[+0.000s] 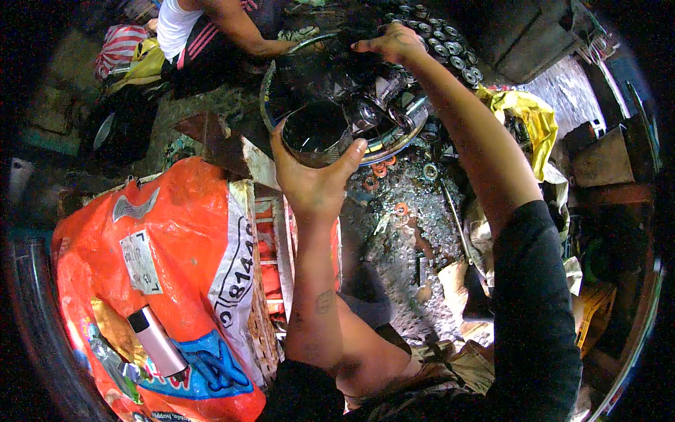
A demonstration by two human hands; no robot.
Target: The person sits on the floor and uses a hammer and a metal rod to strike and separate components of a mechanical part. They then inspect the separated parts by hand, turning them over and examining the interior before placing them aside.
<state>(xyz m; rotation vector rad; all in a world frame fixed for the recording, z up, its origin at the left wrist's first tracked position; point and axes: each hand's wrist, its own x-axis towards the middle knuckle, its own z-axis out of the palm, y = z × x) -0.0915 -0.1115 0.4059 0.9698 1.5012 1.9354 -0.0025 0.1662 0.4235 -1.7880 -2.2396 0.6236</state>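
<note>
My left hand (314, 176) is wrapped round a dark, open-topped metal cylinder (318, 160), thumb on its right side and fingers on its left. The cylinder is tilted at the near edge of a wide round basin (383, 152). Dark, wet-looking metal parts (365, 116) lie in the basin. Over its far side reaches my right hand (395, 45), fingers curled at something black that blends into the shadow; what it grips is hidden. Another person's arm (249, 41) extends to the basin's far left.
Several round metal parts (450, 48) lie in rows beyond the basin at the right. Orange rings (401, 209) rest on the wet, dirty ground. At the left an orange sack (169, 211) bears a pink cylinder with a black cap (157, 342). A yellow bag (531, 119) hangs at the right.
</note>
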